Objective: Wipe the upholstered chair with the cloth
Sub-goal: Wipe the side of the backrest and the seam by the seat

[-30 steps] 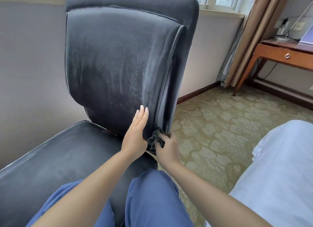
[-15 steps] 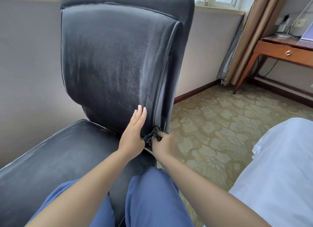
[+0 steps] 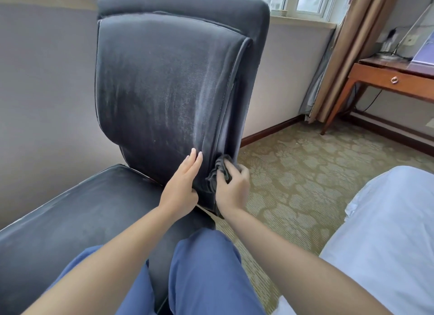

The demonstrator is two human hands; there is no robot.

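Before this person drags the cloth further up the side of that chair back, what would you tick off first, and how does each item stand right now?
1. Cloth gripped: ok, bunched in the right hand.
2. Cloth against the chair: ok, pressed into the side seam low on the chair back.
3. Back cushion steadied: ok, left hand lies flat on its front, fingers straight.
4. Path upward along the seam: ok, nothing in the way.
5. Cloth clean or damp: cannot tell, it is dark and crumpled.
6. Far side of the chair back: cannot tell, hidden from view.
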